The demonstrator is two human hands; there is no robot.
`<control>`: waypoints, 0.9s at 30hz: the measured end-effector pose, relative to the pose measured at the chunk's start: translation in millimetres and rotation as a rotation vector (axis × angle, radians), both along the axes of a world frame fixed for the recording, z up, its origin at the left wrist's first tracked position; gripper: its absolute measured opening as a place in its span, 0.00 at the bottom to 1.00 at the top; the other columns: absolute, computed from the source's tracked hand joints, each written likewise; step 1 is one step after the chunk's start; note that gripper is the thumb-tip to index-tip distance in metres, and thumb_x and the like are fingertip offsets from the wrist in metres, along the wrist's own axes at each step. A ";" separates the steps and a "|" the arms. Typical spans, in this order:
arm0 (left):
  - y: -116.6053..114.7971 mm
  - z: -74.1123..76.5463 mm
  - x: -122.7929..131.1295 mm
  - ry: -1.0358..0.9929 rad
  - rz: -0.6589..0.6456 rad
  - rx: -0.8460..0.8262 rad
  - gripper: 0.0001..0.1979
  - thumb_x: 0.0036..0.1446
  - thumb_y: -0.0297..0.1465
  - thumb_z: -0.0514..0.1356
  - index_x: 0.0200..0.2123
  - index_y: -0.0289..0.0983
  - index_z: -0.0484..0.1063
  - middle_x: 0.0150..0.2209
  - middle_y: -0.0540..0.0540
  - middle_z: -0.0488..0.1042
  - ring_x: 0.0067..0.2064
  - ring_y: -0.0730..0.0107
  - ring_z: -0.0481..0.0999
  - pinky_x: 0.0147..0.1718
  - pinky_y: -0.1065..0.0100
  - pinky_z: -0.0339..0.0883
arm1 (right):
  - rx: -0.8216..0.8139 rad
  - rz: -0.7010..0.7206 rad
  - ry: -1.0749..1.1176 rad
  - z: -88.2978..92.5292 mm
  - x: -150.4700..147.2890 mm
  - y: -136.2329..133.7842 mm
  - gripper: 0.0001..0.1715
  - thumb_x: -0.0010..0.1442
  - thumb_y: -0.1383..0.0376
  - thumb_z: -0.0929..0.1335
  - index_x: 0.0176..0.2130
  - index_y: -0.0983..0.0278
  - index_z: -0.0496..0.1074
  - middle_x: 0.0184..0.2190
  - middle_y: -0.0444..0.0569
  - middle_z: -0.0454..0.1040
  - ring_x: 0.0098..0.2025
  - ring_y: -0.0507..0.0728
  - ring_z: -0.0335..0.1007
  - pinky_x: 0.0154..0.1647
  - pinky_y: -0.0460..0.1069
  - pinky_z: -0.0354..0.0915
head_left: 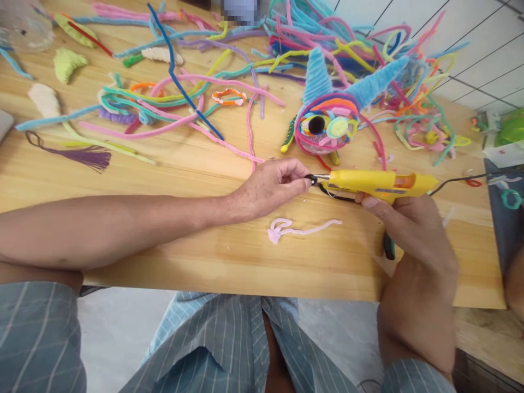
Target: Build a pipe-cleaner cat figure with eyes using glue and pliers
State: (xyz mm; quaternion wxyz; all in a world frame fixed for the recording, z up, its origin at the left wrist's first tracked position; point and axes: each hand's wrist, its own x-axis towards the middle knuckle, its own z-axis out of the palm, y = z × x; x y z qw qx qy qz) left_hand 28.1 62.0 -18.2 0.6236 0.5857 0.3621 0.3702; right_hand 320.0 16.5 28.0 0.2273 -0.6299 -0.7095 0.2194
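Note:
My right hand [413, 224] is wrapped round the handle of a yellow hot glue gun [364, 181], whose nozzle points left. Between the thumb and fingers of my left hand [272, 188] is a small black round piece [311, 180]. The nozzle tip meets or nearly meets this piece. Just beyond the gun stands a pipe-cleaner figure [327, 128] with two tall blue ears, a pink-rimmed face, and one black and one pale green eye. A pale pink twisted pipe cleaner [278, 230] lies on the table nearer to me.
Loose pipe cleaners [172, 106] of many colours spread over the wooden table [204, 262], with a thick heap [303, 33] at the back. A purple tassel [85, 155] lies at left. Dark-handled pliers or cutters [388, 245] are partly hidden by my right hand. The gun's cord [458, 179] runs right.

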 end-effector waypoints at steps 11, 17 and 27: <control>-0.4 2.1 0.5 -0.021 0.011 -0.027 0.04 0.60 0.29 0.65 0.33 0.36 0.74 0.25 0.55 0.68 0.28 0.77 0.64 0.28 0.72 0.59 | -0.012 0.045 0.033 0.4 -2.3 0.6 0.21 0.64 0.44 0.74 0.36 0.58 0.84 0.32 0.46 0.85 0.35 0.62 0.81 0.38 0.56 0.75; 0.9 -1.0 0.7 -0.044 0.006 -0.065 0.06 0.60 0.31 0.66 0.33 0.36 0.74 0.26 0.54 0.70 0.27 0.77 0.65 0.27 0.72 0.59 | -0.005 0.064 0.061 2.2 -5.0 1.1 0.18 0.65 0.46 0.74 0.40 0.56 0.85 0.40 0.47 0.88 0.44 0.66 0.85 0.51 0.62 0.79; 1.7 -1.7 0.4 -0.016 0.010 -0.079 0.08 0.60 0.35 0.66 0.33 0.36 0.74 0.25 0.54 0.71 0.25 0.78 0.65 0.24 0.72 0.58 | -0.022 0.024 0.202 2.2 -3.3 3.3 0.17 0.62 0.47 0.76 0.38 0.56 0.85 0.37 0.47 0.88 0.42 0.63 0.85 0.49 0.59 0.81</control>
